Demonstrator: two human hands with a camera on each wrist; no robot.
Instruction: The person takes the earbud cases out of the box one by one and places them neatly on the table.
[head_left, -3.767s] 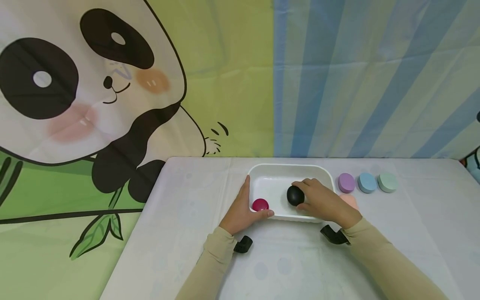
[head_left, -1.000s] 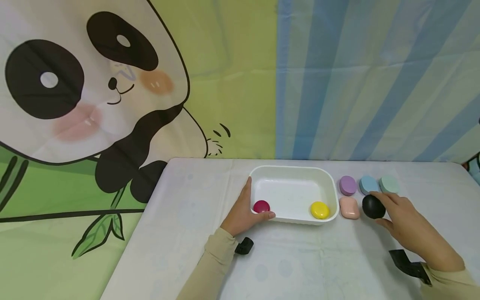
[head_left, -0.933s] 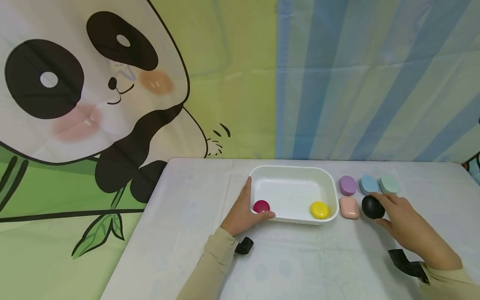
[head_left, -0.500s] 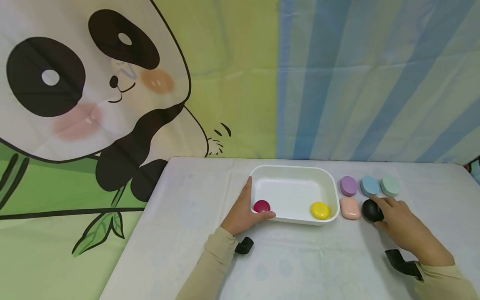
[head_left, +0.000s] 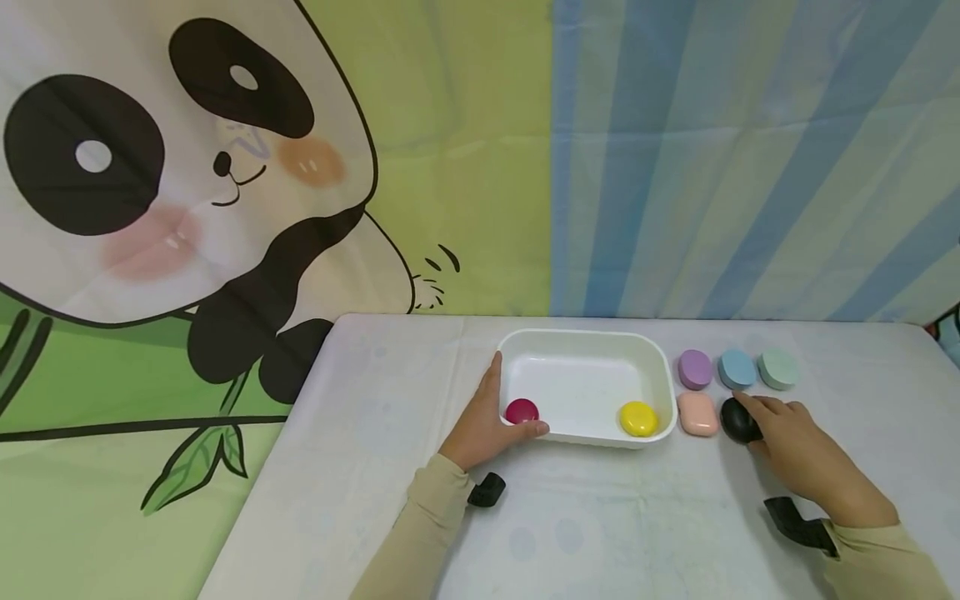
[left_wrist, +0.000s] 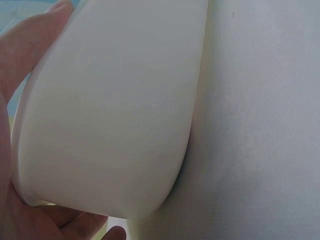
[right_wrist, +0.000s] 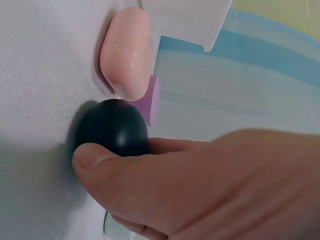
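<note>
My right hand (head_left: 806, 454) pinches a smooth black oval soap (head_left: 739, 421) between thumb and fingers. In the right wrist view, the black soap (right_wrist: 116, 127) is down at the white cloth, just beside a glossy pink rectangular soap (right_wrist: 127, 52). My left hand (head_left: 487, 425) holds the near left corner of a white tray (head_left: 588, 335), its thumb over the near rim. Within the tray, a magenta round soap (head_left: 522, 411) sits near that thumb and a yellow round soap (head_left: 638, 419) in the near right corner. The tray's outer wall (left_wrist: 110, 110) fills the left wrist view.
Behind the pink and black soaps, a purple soap (head_left: 695, 369), a blue soap (head_left: 737, 369) and a pale green soap (head_left: 778, 369) stand in a row right of the tray. A panda-printed curtain (head_left: 450, 158) hangs behind the table.
The black soap has gone from inside the tray to the tablecloth right of the pink soap. Over the last second my right hand has lowered slightly leftward. My left hand stays on the tray.
</note>
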